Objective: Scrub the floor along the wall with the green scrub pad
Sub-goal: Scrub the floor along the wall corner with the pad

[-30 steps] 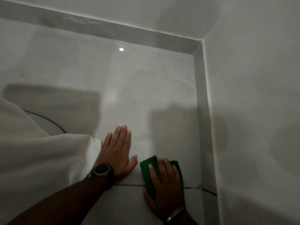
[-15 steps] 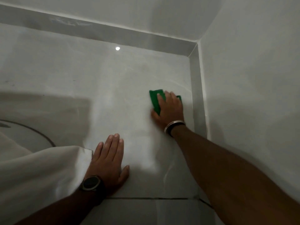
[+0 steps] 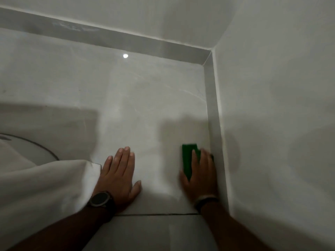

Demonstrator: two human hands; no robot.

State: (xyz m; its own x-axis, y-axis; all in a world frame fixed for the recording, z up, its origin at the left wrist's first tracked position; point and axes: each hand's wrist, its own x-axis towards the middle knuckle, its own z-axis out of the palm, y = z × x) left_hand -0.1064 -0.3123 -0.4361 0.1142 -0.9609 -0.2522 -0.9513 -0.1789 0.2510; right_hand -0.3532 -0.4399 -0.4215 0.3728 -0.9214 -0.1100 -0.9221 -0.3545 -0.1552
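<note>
The green scrub pad [image 3: 187, 158] lies flat on the pale tiled floor [image 3: 145, 105], close to the grey skirting [image 3: 213, 124] of the right wall. My right hand [image 3: 201, 176] presses down on it, fingers spread over its near half, and looks blurred. My left hand [image 3: 118, 175], with a dark watch on the wrist, rests flat on the floor to the left, fingers together, holding nothing.
The white right wall [image 3: 281, 124] meets the back wall at the corner [image 3: 211, 51]. A white cloth [image 3: 41, 185] drapes at the lower left over a curved white object [image 3: 32, 151]. A dark grout line [image 3: 159, 214] crosses the floor near my wrists.
My right hand has pulled the pad back towards me along the right wall, after having pushed it far forward half a second ago. My left hand stays planted.
</note>
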